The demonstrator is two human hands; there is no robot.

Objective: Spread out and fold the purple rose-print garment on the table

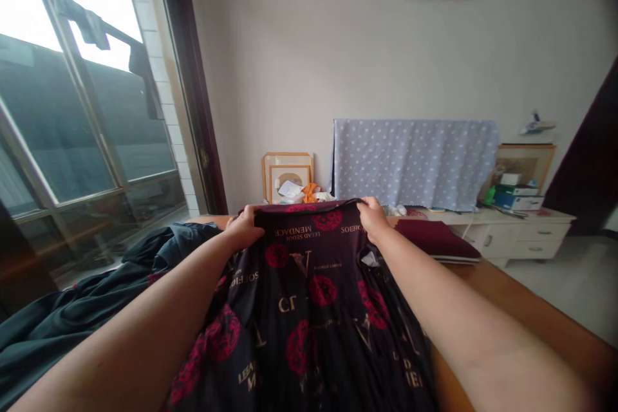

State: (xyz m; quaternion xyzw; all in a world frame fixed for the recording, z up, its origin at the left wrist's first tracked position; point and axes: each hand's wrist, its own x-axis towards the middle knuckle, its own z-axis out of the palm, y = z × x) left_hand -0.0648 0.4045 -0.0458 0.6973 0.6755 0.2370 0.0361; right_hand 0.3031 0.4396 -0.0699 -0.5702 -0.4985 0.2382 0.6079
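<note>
A black garment (309, 296) printed with red roses and gold lettering lies spread before me on a wooden surface (521, 309). My left hand (245, 226) grips its far edge on the left. My right hand (374, 219) pinches the same far edge on the right. Both arms stretch forward over the cloth, and a white label (371, 259) shows near my right wrist.
A dark green cloth (96, 296) is heaped to the left by the large window (72, 129). A folded maroon item (437, 238) lies to the right. Behind stand picture frames (287, 174), a dotted blue cloth cover (415, 161) and a white drawer cabinet (512, 235) with clutter.
</note>
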